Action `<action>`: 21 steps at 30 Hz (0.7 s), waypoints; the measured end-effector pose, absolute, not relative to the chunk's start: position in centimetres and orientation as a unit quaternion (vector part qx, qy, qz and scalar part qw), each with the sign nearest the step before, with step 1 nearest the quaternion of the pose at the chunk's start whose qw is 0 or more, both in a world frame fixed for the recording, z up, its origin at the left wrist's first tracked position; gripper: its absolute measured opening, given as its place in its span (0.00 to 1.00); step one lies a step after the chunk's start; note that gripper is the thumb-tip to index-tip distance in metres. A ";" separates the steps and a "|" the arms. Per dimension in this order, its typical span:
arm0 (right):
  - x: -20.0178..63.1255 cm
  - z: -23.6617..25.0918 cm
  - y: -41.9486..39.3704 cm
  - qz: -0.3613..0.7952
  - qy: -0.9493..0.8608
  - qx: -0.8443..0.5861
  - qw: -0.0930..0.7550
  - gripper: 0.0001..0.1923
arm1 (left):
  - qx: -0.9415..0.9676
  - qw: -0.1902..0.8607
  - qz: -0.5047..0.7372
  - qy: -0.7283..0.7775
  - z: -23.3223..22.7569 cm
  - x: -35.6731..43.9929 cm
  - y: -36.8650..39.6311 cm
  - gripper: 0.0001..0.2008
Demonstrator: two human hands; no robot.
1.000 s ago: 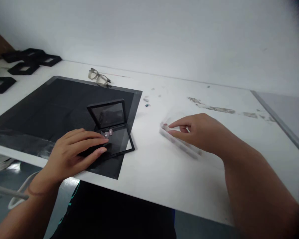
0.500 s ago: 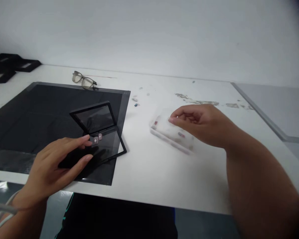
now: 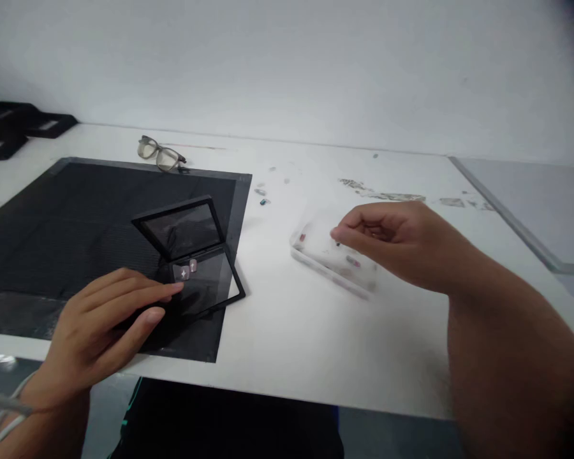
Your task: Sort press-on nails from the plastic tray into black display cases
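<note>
A black hinged case (image 3: 234, 274) stands with its lid (image 3: 184, 226) raised on the dark mat. Two small pale pinkish pieces (image 3: 184, 273) with white star-like marks lie inside its base, at the left. My left hand (image 3: 110, 319) is open, fingers stretched and thumb apart; its index fingertip meets the case's near left side, though whether it presses there I cannot tell. Over a clear shallow box (image 3: 330, 277) holding a few small red and grey pieces, my right hand (image 3: 397, 239) is closed in a pinch. A tiny dark spot shows by its fingertips, too small to name.
Glasses (image 3: 161, 154) lie behind the dark mat (image 3: 76, 223). Several small bits, one of them bluish (image 3: 264, 202), are scattered behind the clear box. Black frame-like objects (image 3: 23, 124) sit at the far left. A grey-edged panel (image 3: 521, 217) is at the right.
My left hand's fingertips have shifted slightly down, with the index finger and thumb lower along the case. My right hand stays pinched over the clear box. The view has shifted a little.
</note>
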State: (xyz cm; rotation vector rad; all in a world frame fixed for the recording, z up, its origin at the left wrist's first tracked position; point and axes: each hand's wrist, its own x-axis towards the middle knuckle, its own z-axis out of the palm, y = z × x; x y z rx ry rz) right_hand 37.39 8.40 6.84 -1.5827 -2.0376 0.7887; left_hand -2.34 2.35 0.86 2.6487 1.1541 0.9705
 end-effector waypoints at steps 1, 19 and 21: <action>37.6 6.6 8.4 0.217 -0.744 -0.601 0.194 0.17 | 0.872 0.044 0.311 0.375 0.9 -2.3 2.3 0.19; 36.6 6.8 7.9 0.306 -0.737 -0.602 -0.031 0.07 | 0.865 0.065 0.284 0.407 0.3 -3.4 2.4 0.13; 37.1 7.1 8.0 0.340 -0.732 -0.589 -0.029 0.07 | 0.863 0.069 0.287 0.411 0.4 -3.4 2.4 0.13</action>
